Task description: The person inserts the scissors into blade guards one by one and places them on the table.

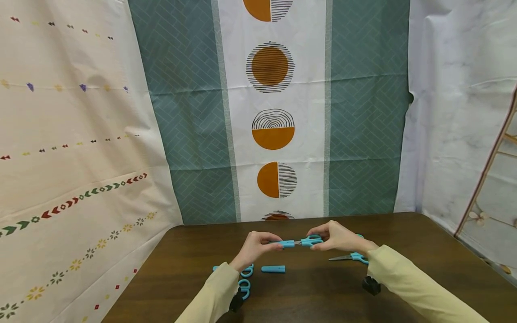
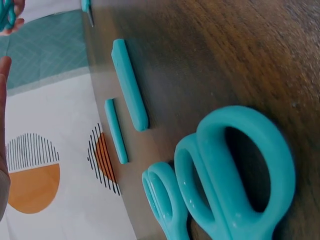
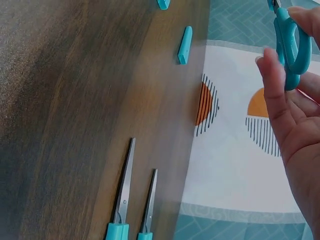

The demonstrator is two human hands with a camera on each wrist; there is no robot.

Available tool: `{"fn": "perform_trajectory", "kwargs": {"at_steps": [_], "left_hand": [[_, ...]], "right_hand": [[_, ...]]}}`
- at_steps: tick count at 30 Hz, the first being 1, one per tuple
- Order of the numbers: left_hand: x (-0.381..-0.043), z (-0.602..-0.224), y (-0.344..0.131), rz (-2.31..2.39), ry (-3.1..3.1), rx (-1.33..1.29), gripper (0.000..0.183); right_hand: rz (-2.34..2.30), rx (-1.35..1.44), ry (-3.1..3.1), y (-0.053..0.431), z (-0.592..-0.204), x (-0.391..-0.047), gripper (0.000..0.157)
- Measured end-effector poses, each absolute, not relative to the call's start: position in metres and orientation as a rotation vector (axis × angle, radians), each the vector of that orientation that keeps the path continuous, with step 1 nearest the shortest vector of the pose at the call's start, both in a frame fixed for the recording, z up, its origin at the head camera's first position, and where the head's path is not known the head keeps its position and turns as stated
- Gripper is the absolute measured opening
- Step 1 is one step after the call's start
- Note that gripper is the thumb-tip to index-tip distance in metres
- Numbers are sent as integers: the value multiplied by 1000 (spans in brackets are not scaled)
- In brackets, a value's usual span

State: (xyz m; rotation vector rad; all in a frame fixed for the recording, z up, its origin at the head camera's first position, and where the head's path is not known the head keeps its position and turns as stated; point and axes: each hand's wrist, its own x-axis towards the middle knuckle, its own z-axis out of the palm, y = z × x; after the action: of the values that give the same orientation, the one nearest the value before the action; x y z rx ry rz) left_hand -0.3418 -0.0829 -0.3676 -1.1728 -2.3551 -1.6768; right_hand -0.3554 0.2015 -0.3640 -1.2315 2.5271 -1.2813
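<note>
In the head view, my left hand [image 1: 255,246] pinches a light-blue scissor blade cover [image 1: 287,243] above the table. Facing it, my right hand [image 1: 337,237] holds a pair of scissors [image 1: 311,241] by the blue handles. Their blades point left and run into the cover's end; a short stretch of metal shows between cover and handles. The right wrist view shows these handles [image 3: 292,45] between the thumb and fingers. Only a finger of the left hand [image 2: 4,100] appears at the left wrist view's edge, and the held cover is out of that view.
Blue-handled scissors [image 2: 240,165] and smaller scissors [image 2: 165,195] lie on the left of the brown table [image 1: 307,296]. Nearby lie a larger cover [image 2: 130,85] and a thinner cover [image 2: 116,131]. Two scissors with bare blades, one longer [image 3: 125,190] and one shorter [image 3: 149,210], lie at right.
</note>
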Motion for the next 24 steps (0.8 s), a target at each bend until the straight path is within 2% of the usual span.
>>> {"fn": "perform_trajectory", "kwargs": {"at_steps": [9,16,24], "left_hand": [[-342,-366,-85,-1677,-2410,-1190,20],[-344,-367,-88,-1863,-2401,-1229,20],[-341,-367,-89,-1761,-2409,-1197,19]], "right_hand": [[-1231,-1234,2569,200,-365,-356,32],[-1254,-1157,2588,203,-369,-356,54],[-1234,-1126,2632,200,-370,-352,47]]}}
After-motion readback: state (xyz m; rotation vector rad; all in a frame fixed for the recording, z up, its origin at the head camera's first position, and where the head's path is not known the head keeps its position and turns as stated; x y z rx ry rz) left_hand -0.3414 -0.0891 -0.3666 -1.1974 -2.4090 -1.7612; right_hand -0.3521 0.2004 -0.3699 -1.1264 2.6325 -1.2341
